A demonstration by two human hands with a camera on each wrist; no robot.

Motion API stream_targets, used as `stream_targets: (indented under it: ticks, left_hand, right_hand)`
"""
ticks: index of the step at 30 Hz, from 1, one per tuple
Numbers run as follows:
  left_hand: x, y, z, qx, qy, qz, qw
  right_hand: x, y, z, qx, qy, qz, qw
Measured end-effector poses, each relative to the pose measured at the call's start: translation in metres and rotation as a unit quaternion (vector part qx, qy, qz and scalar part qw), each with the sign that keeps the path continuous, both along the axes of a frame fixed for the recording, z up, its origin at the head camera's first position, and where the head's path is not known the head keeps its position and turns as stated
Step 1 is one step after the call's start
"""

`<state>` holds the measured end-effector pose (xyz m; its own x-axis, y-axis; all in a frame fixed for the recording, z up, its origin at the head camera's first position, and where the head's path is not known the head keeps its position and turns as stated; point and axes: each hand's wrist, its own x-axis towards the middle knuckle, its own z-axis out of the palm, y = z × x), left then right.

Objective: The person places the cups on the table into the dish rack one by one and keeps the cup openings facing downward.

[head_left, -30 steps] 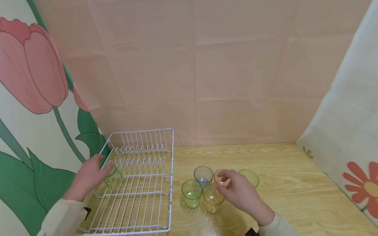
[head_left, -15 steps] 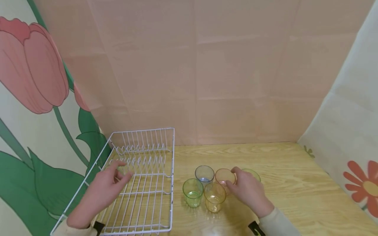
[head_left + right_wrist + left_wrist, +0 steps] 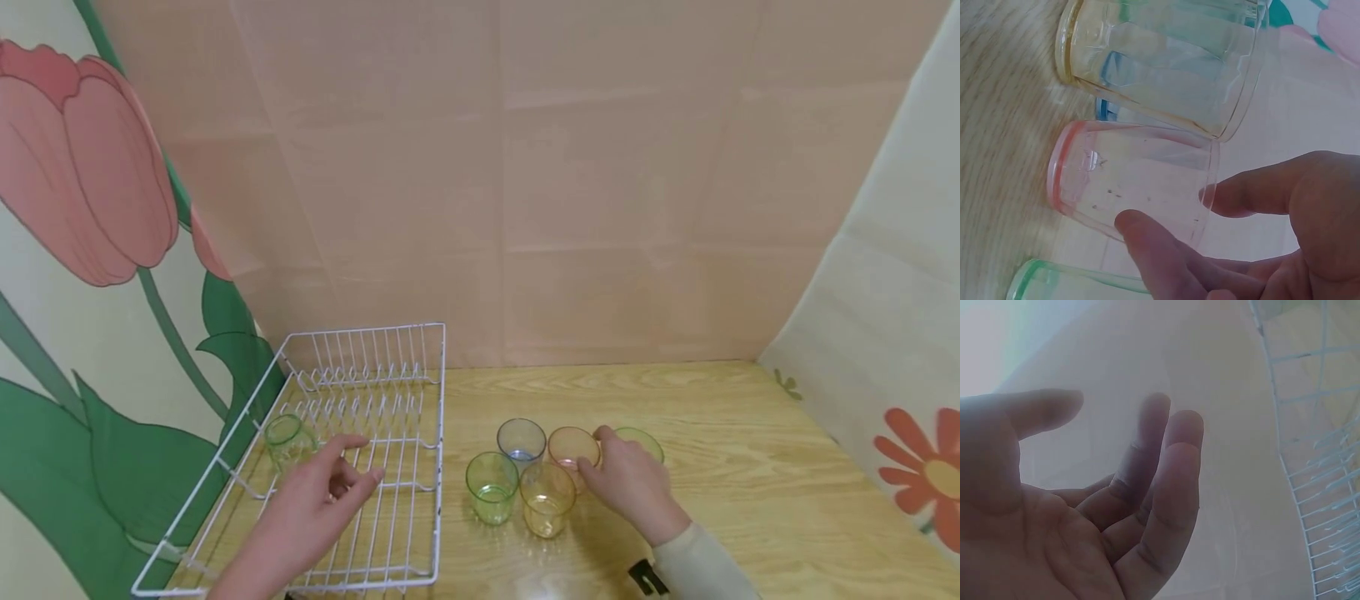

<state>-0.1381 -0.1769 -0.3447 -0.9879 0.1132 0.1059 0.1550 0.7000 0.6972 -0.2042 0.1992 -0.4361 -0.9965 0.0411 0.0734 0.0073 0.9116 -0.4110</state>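
Upside down inside the white wire dish rack (image 3: 441, 400) stands a green glass (image 3: 288, 442). My left hand (image 3: 311, 500) hovers over the rack beside that glass, fingers loosely bent; its palm holds nothing in the left wrist view. My right hand (image 3: 628, 482) has thumb and fingers on opposite sides of a pink glass (image 3: 1141, 178), near its rim. The pink glass stands upright on the table. Close around it are a yellow glass (image 3: 547, 504), a blue glass (image 3: 521, 439) and another green glass (image 3: 491, 492).
Partly behind my right hand stands a light green glass (image 3: 647, 443). The wooden table (image 3: 750, 483) runs back to a beige sheet (image 3: 585, 208). A tulip-printed cloth (image 3: 97, 167) borders the left, a flower-printed one (image 3: 885, 333) the right.
My left hand has let go of the green glass in the rack and moved right. My right hand has moved from over the yellow glass onto the pink glass.
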Motion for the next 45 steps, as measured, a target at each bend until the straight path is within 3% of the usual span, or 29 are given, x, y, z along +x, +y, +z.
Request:
stream_targets:
  ticks: [10, 23, 29, 38, 45]
  left_hand:
    - [0.001, 0.005, -0.01, 0.015, -0.021, -0.007, 0.9996]
    - [0.002, 0.016, -0.018, 0.015, -0.002, -0.04, 0.9991]
    - [0.003, 0.019, -0.02, 0.017, 0.006, -0.061, 0.998]
    - [0.005, 0.023, -0.019, -0.001, 0.018, -0.055, 0.9983]
    - [0.005, 0.023, -0.017, 0.003, 0.003, -0.059, 0.9982]
  right_hand:
    - [-0.006, -0.001, -0.005, -0.03, -0.004, -0.004, 0.9995]
    - [-0.012, 0.002, -0.008, -0.079, -0.031, -0.007, 0.9963]
    - [-0.015, 0.001, -0.01, -0.087, -0.028, -0.008, 0.9958]
    - [-0.015, 0.002, -0.005, -0.095, -0.009, -0.007, 0.9954]
    - [-0.014, 0.006, 0.003, -0.101, 0.012, -0.005, 0.9948]
